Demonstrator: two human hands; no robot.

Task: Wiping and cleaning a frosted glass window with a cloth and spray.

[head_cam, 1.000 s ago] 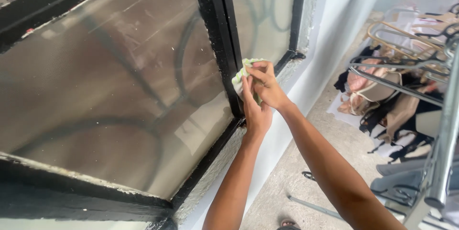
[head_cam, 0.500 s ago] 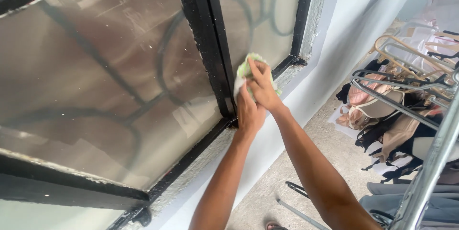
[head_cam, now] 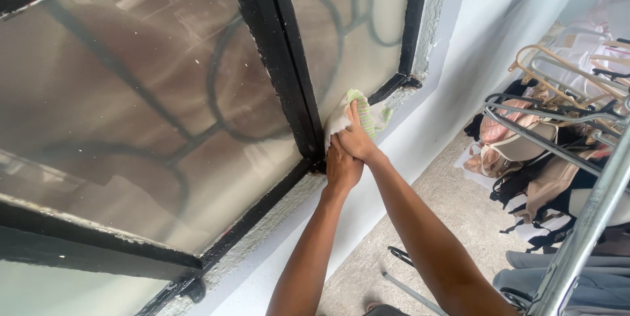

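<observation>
Pressing cloth (head_cam: 354, 114), seemingly bunched, against pane (head_cam: 354, 34)

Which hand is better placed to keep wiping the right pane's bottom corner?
Probably right. The right hand lies flat on the cloth against the glass; the left hand sits lower, by the black frame.
</observation>
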